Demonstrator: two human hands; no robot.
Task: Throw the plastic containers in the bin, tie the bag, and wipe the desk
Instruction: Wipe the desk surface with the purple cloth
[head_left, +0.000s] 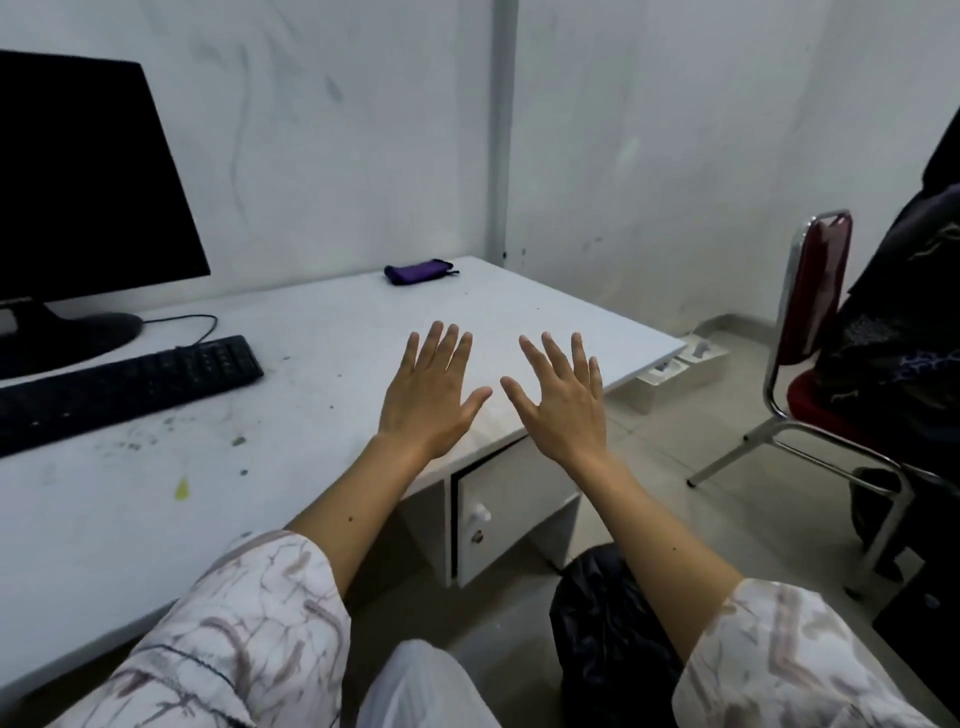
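The monitor and the keyboard are cut off by the left edge; the black bag is partly hidden behind the right forearm, its top unseen; the chair is cropped at the right edge and half covered by dark cloth.

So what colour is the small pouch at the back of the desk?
Purple; the pouch shows best in the head view, near the desk's far edge.
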